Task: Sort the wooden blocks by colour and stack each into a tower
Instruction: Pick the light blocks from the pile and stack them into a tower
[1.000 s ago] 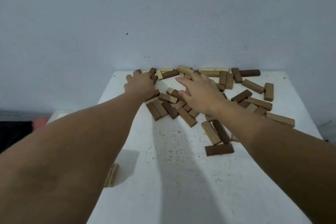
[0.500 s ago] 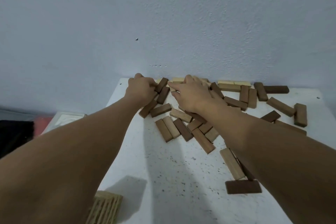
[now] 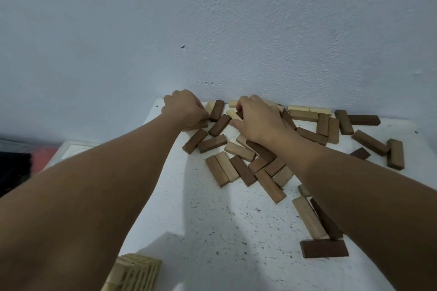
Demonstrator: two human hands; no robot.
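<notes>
- White speckled worktop (image 3: 212,231) abuts a pale blue wall (image 3: 212,19).
- Wooden blocks (image 3: 243,168) lie scattered at its far edge.
- Left hand (image 3: 184,107): fingers curled, contents indeterminate.
- Right hand (image 3: 257,118): fingers pinch a pale block (image 3: 233,114).

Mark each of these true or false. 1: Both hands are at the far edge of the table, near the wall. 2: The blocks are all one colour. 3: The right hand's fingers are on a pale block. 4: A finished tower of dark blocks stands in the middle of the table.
1. True: the left hand and right hand are near the wall.
2. False: pale, mid-brown and dark blocks lie mixed.
3. True: they pinch a pale block.
4. False: the dark blocks lie flat, scattered on the table.
</notes>
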